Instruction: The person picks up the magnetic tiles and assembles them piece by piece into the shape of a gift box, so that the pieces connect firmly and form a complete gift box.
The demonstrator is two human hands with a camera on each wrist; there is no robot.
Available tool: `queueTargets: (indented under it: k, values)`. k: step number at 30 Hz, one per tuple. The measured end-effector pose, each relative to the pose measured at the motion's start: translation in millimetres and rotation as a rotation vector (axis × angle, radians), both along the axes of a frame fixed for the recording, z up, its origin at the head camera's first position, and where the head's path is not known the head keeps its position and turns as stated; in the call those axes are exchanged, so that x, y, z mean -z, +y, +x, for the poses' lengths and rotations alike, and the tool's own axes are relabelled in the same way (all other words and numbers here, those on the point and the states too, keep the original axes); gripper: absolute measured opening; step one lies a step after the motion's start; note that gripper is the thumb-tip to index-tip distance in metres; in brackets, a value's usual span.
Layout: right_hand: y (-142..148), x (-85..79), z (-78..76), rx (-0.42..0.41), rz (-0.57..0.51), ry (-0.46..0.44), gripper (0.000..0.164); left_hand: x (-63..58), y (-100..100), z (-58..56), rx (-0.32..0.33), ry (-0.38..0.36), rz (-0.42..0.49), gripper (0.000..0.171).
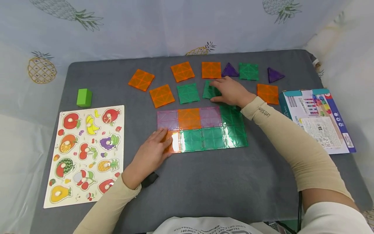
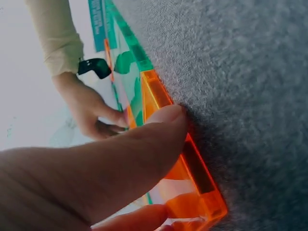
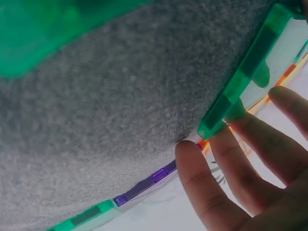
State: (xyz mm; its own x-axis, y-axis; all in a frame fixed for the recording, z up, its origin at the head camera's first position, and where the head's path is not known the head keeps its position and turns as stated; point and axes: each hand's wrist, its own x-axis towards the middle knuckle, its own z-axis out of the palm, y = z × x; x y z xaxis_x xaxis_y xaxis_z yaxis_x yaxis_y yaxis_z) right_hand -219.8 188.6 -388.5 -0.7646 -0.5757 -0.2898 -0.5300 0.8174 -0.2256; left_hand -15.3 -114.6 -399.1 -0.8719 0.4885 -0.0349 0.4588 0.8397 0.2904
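Observation:
Translucent square magnetic tiles lie edge to edge in two rows, forming a rectangle. The back row runs pink (image 1: pixel 167 120), orange (image 1: pixel 189 118), pink, green; the front row is orange, then several green tiles (image 1: pixel 192 140). My left hand (image 1: pixel 151 150) rests on the front-left orange tile (image 2: pixel 196 169), its thumb (image 2: pixel 159 132) against the near edge. Behind the rectangle, my right hand (image 1: pixel 232 91) holds a loose green square tile (image 1: pixel 209 90) between thumb and fingers. In the right wrist view, fingers touch that green tile's edge (image 3: pixel 238 86).
Loose orange tiles (image 1: pixel 162 96), green tiles (image 1: pixel 249 71) and purple triangles (image 1: pixel 274 75) lie behind. A fruit puzzle board (image 1: pixel 97 133) and a green block (image 1: pixel 84 97) are on the left. A printed box (image 1: pixel 319 123) lies at the right edge of the grey table (image 1: pixel 222 188).

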Motion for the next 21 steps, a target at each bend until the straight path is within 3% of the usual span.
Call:
queueTargets:
  k: [8, 17, 21]
  values:
    - [7, -0.3, 0.8, 0.003, 0.007, 0.016, 0.070, 0.5, -1, 1.3, 0.003, 0.001, 0.005, 0.051]
    - [22, -10.6, -1.2, 0.095, -0.145, -0.059, 0.074, 0.0, -4, 1.1, -0.035, -0.060, 0.036, 0.052]
    - [28, -16.9, 1.2, 0.091, -0.148, -0.042, 0.076, 0.9, -6, 0.6, 0.000, -0.025, 0.006, 0.053]
